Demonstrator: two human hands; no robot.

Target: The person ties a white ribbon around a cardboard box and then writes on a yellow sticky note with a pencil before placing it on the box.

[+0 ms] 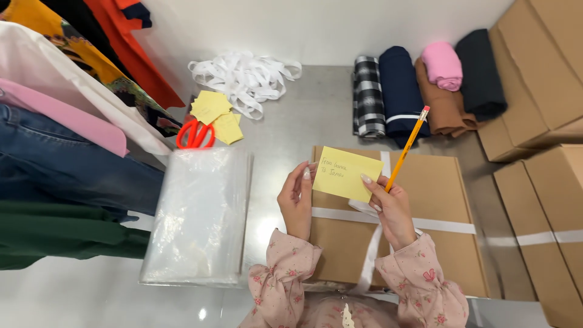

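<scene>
Head: yellow note [346, 173] above box [437, 200] edge

A flat brown box [425, 212] crossed by white ribbon lies at centre, a yellow written note [346, 173] above it, plain brown boxes [540, 79] at three o'clock.
</scene>
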